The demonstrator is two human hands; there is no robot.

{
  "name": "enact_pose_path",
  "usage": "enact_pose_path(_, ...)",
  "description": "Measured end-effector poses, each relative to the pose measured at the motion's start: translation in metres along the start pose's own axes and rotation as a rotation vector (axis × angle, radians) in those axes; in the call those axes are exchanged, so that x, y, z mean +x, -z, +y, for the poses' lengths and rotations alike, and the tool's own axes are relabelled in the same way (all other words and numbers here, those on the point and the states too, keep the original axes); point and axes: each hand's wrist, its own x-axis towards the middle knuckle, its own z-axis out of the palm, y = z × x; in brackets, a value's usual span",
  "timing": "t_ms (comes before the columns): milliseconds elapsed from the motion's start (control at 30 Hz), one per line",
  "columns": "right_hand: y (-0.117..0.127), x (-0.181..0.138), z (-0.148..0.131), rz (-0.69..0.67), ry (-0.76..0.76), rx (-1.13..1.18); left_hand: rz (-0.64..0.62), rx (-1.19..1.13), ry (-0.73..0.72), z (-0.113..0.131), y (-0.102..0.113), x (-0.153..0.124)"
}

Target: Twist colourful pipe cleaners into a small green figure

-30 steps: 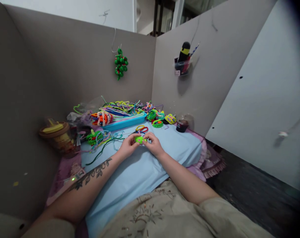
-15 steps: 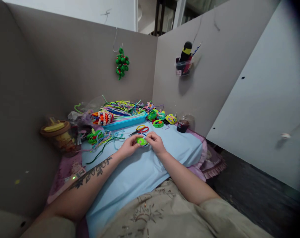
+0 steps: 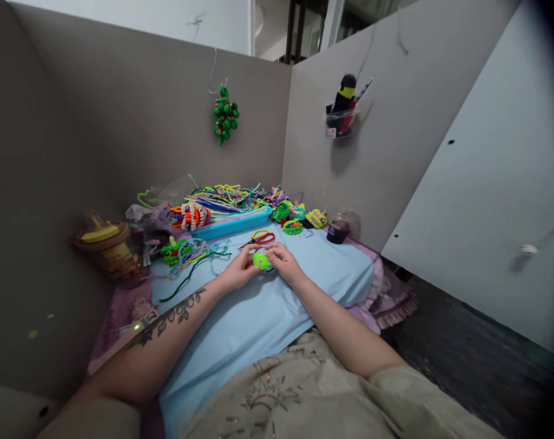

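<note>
Between my hands is a small rounded bright green craft piece [image 3: 261, 261], its fine detail too small to make out. My left hand [image 3: 238, 269] grips it from the left with thumb and fingers. From the other side, my right hand [image 3: 283, 263] pinches at its right edge, where a bit of pale and dark strand shows. Just beyond the fingers lie scissors [image 3: 264, 238] with red and yellow handles, partly behind my hands. Dark green and pastel fuzzy strands [image 3: 197, 265] are scattered left of my left hand.
A blue tray [image 3: 233, 226] holds many coloured strands at the back. Finished-looking woven pieces [image 3: 292, 227] sit right of it, with a dark cup [image 3: 337, 230] further right. A lidded tumbler [image 3: 106, 247] stands left. Light blue cloth [image 3: 331, 274] covers the table; grey panels surround it.
The green piece has turned in my fingers, showing more of its bright face. My right hand has shifted slightly left, and the dark blue strand above the piece no longer shows there.
</note>
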Motion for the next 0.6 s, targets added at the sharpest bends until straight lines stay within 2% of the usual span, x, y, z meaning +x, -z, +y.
enact_pose_path(67, 0.000, 0.000, 0.002, -0.023, -0.004, -0.007, 0.039, 0.030, -0.019, -0.001, 0.001, 0.001)
enact_pose_path(133, 0.000, 0.001, 0.005, 0.001, -0.018, 0.015, 0.136, 0.086, -0.056, -0.003, 0.002, 0.002)
enact_pose_path(233, 0.000, 0.005, 0.010, 0.120, -0.078, 0.115, 0.348, 0.149, -0.088, -0.007, 0.003, 0.005)
enact_pose_path(300, 0.000, 0.007, 0.012, 0.203, -0.123, 0.184, 0.432, 0.156, -0.074, -0.008, 0.002, 0.006)
enact_pose_path(433, 0.000, 0.007, 0.011, 0.246, -0.136, 0.208, 0.386, 0.103, -0.037, -0.005, -0.008, 0.004)
enact_pose_path(533, -0.001, 0.004, 0.005, 0.169, -0.078, 0.121, 0.312, 0.025, -0.021, -0.003, -0.017, 0.001)
enact_pose_path(600, -0.002, 0.001, 0.000, 0.113, -0.037, 0.068, 0.313, -0.028, -0.014, -0.003, -0.021, 0.000)
